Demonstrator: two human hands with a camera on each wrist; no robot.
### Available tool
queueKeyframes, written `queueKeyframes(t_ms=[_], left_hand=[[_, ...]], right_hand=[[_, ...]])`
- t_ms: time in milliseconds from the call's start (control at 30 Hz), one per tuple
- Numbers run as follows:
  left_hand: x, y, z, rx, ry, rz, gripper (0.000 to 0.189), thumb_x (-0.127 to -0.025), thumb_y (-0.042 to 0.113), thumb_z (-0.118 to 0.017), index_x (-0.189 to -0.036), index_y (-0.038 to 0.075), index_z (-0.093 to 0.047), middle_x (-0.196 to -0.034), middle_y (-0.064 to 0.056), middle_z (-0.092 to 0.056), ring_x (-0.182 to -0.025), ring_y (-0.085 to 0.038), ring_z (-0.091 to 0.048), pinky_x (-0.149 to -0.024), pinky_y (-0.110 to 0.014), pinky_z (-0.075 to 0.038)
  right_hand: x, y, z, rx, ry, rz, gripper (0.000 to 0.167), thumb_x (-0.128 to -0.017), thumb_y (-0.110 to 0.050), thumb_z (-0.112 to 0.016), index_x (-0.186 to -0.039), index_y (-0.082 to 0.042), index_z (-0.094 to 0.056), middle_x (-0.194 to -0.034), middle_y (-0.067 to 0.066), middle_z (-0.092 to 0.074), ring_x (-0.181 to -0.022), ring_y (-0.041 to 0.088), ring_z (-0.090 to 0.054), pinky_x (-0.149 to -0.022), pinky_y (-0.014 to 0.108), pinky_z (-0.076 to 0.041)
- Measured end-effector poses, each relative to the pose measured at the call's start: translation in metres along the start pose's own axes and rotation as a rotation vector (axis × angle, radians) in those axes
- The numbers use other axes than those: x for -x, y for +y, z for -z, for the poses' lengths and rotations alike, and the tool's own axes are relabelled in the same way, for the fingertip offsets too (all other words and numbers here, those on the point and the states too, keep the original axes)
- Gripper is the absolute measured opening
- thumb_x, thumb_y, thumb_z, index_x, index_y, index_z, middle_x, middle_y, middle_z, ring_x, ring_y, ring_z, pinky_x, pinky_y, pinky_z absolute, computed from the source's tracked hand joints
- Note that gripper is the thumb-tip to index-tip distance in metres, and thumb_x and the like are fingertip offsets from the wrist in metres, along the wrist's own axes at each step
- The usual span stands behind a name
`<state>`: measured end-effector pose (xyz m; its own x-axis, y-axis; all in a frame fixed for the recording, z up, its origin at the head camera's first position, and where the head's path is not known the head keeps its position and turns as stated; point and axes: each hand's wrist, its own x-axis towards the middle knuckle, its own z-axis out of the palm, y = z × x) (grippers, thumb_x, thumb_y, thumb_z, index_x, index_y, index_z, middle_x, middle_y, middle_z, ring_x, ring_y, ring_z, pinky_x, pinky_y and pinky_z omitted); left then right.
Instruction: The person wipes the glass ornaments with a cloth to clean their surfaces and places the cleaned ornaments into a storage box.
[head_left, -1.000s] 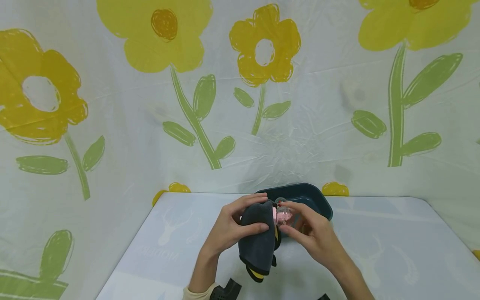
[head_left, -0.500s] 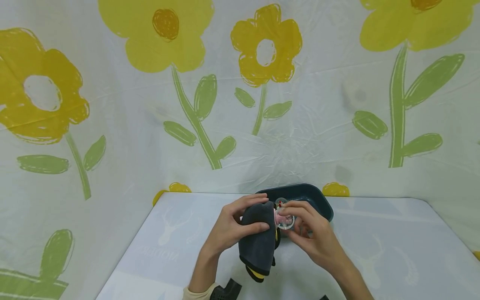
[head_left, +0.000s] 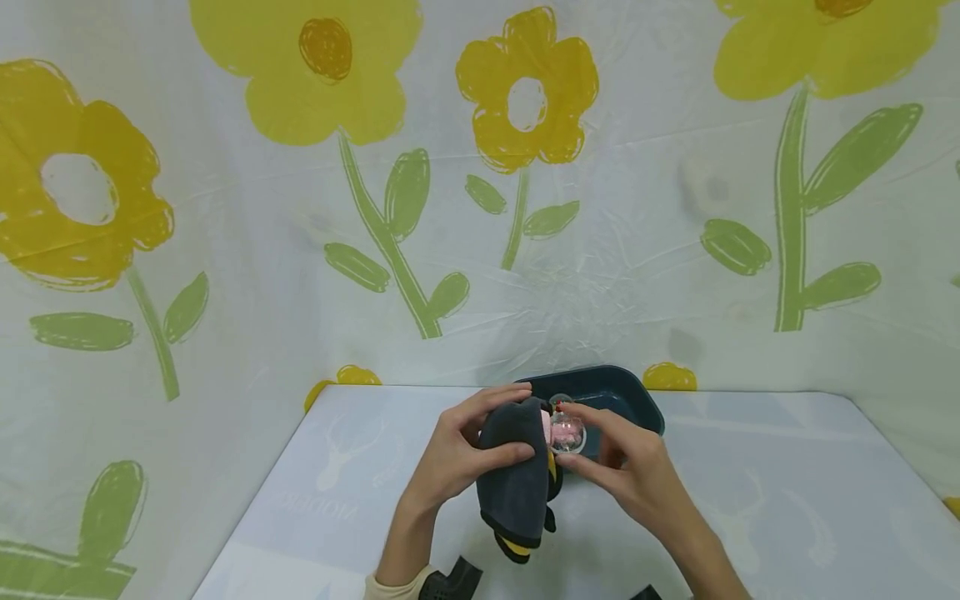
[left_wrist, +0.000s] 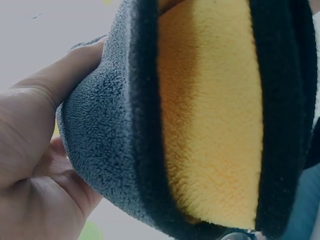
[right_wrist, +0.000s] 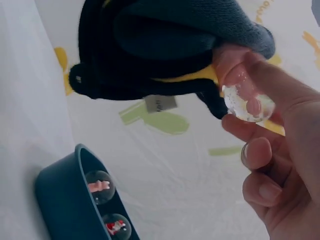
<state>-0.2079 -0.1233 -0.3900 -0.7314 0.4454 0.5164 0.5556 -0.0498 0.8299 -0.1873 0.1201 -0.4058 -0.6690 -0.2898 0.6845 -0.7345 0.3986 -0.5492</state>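
My left hand (head_left: pixel 459 446) grips a soft grey-blue plush piece (head_left: pixel 512 471) with black edging, thumb across its face. In the left wrist view, a yellow fleece panel (left_wrist: pixel 215 120) shows between its black borders. At its upper right side, my right hand (head_left: pixel 630 462) pinches a small clear ball (head_left: pixel 567 434) with something pink inside, index finger above and thumb below. Against the plush, a pink part (right_wrist: pixel 231 59) adjoins the clear ball in the right wrist view. A pale tag (right_wrist: pixel 161 104) hangs from the black edging. My left fingertips are partly hidden behind the plush.
Behind the hands, a dark teal tray (head_left: pixel 651 408) stands at the table's far edge. It holds clear balls with small figures, one pink (right_wrist: pixel 99 187) and one red and white (right_wrist: pixel 117 227). A flower-printed sheet (head_left: pixel 600 308) hangs behind the pale table (head_left: pixel 757 475).
My right fingers have shifted around the clear ball, which turned in their hold; the index finger moved from across its face back to its top. My left hand and the plush stay nearly still.
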Motion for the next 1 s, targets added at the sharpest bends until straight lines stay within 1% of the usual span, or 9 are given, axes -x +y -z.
queueKeyframes(t_ms=[133, 300, 433, 567, 667, 767, 833, 933, 1000], left_hand=[[0.001, 0.000, 0.001, 0.008, -0.001, -0.008, 0.056, -0.084, 0.003, -0.075, -0.137, 0.005, -0.056, -0.142, -0.007, -0.055, -0.102, -0.022, -0.069, -0.075, -0.041, -0.061], [0.001, 0.000, 0.002, 0.013, -0.005, 0.005, 0.057, -0.084, 0.003, -0.075, -0.137, 0.007, -0.056, -0.142, -0.007, -0.055, -0.100, -0.021, -0.070, -0.074, -0.041, -0.061], [0.001, 0.000, 0.002, 0.017, -0.016, 0.015, 0.057, -0.084, 0.003, -0.075, -0.138, 0.010, -0.056, -0.141, -0.007, -0.055, -0.099, -0.020, -0.070, -0.073, -0.041, -0.061], [0.000, 0.000, 0.002, -0.008, -0.030, -0.023, 0.057, -0.083, 0.002, -0.076, -0.136, 0.010, -0.058, -0.141, -0.007, -0.056, -0.112, -0.021, -0.065, -0.083, -0.039, -0.059], [-0.001, -0.001, 0.000, -0.031, -0.042, -0.055, 0.056, -0.082, 0.002, -0.078, -0.134, 0.009, -0.059, -0.140, -0.007, -0.057, -0.124, -0.022, -0.059, -0.092, -0.036, -0.056], [-0.002, -0.001, -0.002, -0.045, -0.053, -0.066, 0.055, -0.081, 0.004, -0.078, -0.133, 0.010, -0.060, -0.139, -0.007, -0.057, -0.127, -0.022, -0.057, -0.095, -0.036, -0.055], [-0.003, -0.001, -0.003, -0.049, -0.059, -0.068, 0.054, -0.081, 0.005, -0.079, -0.132, 0.010, -0.061, -0.139, -0.007, -0.058, -0.128, -0.022, -0.056, -0.097, -0.035, -0.054], [-0.003, -0.001, -0.004, -0.054, -0.062, -0.070, 0.054, -0.081, 0.005, -0.079, -0.132, 0.010, -0.061, -0.139, -0.007, -0.058, -0.129, -0.022, -0.055, -0.099, -0.035, -0.053], [-0.002, -0.001, -0.004, -0.054, -0.063, -0.072, 0.054, -0.081, 0.005, -0.079, -0.132, 0.010, -0.061, -0.139, -0.007, -0.058, -0.129, -0.023, -0.055, -0.099, -0.034, -0.053]], right_hand=[[0.001, 0.000, -0.006, 0.022, 0.019, -0.052, 0.051, -0.079, -0.011, -0.081, -0.127, -0.015, -0.064, -0.092, -0.006, -0.068, -0.050, -0.004, -0.037, -0.045, 0.015, -0.036], [0.002, -0.005, -0.012, 0.066, 0.012, -0.186, 0.038, -0.086, -0.017, -0.076, -0.123, -0.013, -0.065, -0.077, -0.010, -0.057, -0.052, -0.001, -0.040, -0.046, 0.017, -0.038], [0.001, -0.008, -0.014, 0.102, -0.013, -0.276, 0.035, -0.090, -0.023, -0.071, -0.123, -0.011, -0.064, -0.068, -0.010, -0.047, -0.054, 0.001, -0.041, -0.048, 0.018, -0.038], [0.001, -0.009, -0.016, 0.090, -0.020, -0.323, 0.027, -0.096, -0.025, -0.064, -0.118, -0.010, -0.065, -0.066, -0.008, -0.050, -0.058, 0.002, -0.047, -0.050, 0.019, -0.041], [0.001, -0.009, -0.015, 0.068, -0.018, -0.363, 0.019, -0.100, -0.025, -0.058, -0.109, -0.012, -0.068, -0.068, -0.009, -0.057, -0.061, 0.002, -0.054, -0.052, 0.020, -0.044], [0.001, -0.010, -0.013, 0.055, -0.030, -0.414, 0.022, -0.103, -0.027, -0.052, -0.099, -0.014, -0.069, -0.065, -0.009, -0.058, -0.061, 0.002, -0.054, -0.052, 0.021, -0.043], [0.000, -0.010, -0.012, 0.055, -0.046, -0.431, 0.025, -0.104, -0.028, -0.050, -0.092, -0.016, -0.069, -0.062, -0.011, -0.057, -0.058, 0.002, -0.049, -0.051, 0.021, -0.042], [0.000, -0.010, -0.010, 0.058, -0.065, -0.427, 0.030, -0.104, -0.028, -0.047, -0.082, -0.018, -0.065, -0.058, -0.013, -0.054, -0.055, 0.003, -0.046, -0.050, 0.021, -0.040], [0.000, -0.010, -0.010, 0.058, -0.073, -0.421, 0.032, -0.104, -0.028, -0.047, -0.079, -0.019, -0.063, -0.057, -0.013, -0.053, -0.055, 0.003, -0.045, -0.050, 0.021, -0.039]])
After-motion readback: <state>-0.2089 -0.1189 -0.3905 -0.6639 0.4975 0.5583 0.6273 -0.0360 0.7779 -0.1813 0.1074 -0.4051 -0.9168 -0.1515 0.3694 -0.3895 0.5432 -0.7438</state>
